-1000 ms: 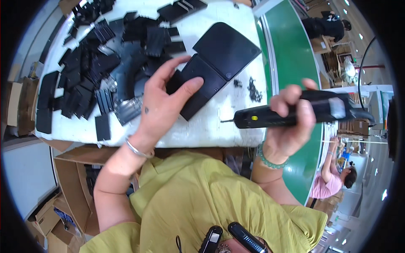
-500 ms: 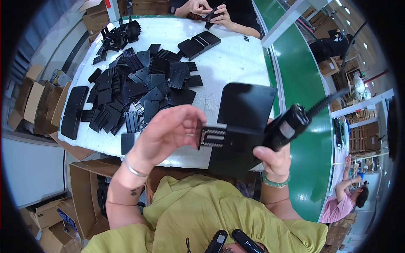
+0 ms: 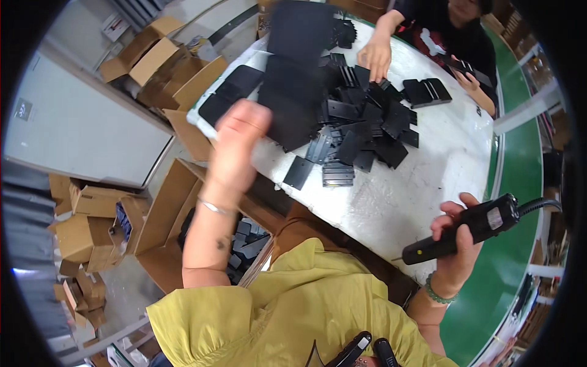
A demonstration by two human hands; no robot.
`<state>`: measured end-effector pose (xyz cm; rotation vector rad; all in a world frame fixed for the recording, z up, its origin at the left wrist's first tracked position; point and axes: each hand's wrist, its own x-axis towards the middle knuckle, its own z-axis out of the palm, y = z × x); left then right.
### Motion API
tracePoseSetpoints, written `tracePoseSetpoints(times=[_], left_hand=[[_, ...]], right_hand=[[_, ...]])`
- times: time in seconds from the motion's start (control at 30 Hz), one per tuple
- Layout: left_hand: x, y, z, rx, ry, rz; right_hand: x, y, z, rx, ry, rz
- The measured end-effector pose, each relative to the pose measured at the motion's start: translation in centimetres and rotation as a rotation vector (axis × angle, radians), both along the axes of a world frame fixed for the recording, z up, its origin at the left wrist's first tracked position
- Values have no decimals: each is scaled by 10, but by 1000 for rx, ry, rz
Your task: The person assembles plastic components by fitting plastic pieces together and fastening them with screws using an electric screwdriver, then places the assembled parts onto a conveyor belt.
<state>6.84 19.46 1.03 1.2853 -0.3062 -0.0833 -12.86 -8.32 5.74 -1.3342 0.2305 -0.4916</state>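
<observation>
Though unable to tell left hand's (image 3: pixel 241 128) grip, steady panel (image 3: pixel 296 76) near tabletop's (image 3: pixel 422 189) left edge, with right hand (image 3: pixel 461 244) clamped on driver (image 3: pixel 441 244).

You wear a loose yellow-green top (image 3: pixel 318 300) with gathered, creased cloth and a short, wide sleeve (image 3: pixel 202 315) at lower left. Left of centre, a plain silver bangle (image 3: pixel 212 207) rings your left wrist, above a small dark mark (image 3: pixel 222 243) on your forearm. At lower right, you have a green beaded bracelet (image 3: pixel 436 297) on your right wrist.
</observation>
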Motion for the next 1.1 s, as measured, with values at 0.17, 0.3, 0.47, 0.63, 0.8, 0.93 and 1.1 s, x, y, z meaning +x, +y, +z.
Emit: tracePoseSetpoints(times=[0.17,0.3,0.47,0.63,0.8,0.93,1.1], left_hand=[[65,117,-18,248,344,346],[89,146,-48,148,447,217],[51,192,-56,-27,259,209],[-63,347,-73,47,458,36],[-54,341,-51,904,543,624],[16,115,10,736,108,269],[73,-139,33,772,-482,-422]], right_hand=[[3,-9,-8,38,53,-96],[8,0,-8,56,31,-47],[-3,-13,-6,77,-14,-68],[3,-25,-1,133,54,-223],[4,-35,5,108,25,-121],[-5,-33,12,89,-27,-193],[-31,-54,8,73,-289,-365]])
